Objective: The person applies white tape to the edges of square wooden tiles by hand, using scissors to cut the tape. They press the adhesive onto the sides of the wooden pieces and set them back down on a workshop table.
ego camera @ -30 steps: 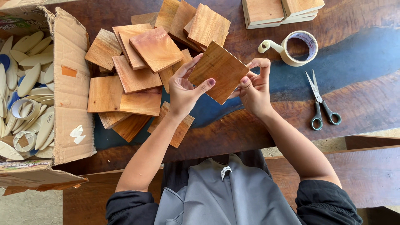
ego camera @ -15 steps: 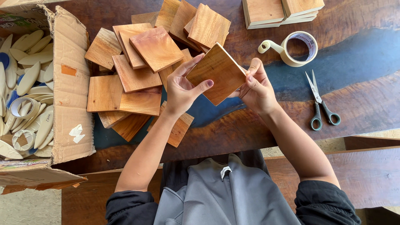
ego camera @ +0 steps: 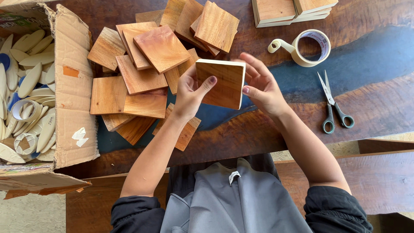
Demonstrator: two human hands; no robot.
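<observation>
Fingers [ego camera: 206, 84] around level square wooden tile [ego camera: 221, 83]

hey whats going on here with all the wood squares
A person at a dark wooden table holds one square wooden tile up in both hands, the left hand gripping its left edge and the right hand at its right side. A loose pile of similar tiles lies just beyond. A roll of tape and scissors sit to the right, and an open cardboard box of pale oval wooden pieces stands on the left.
</observation>
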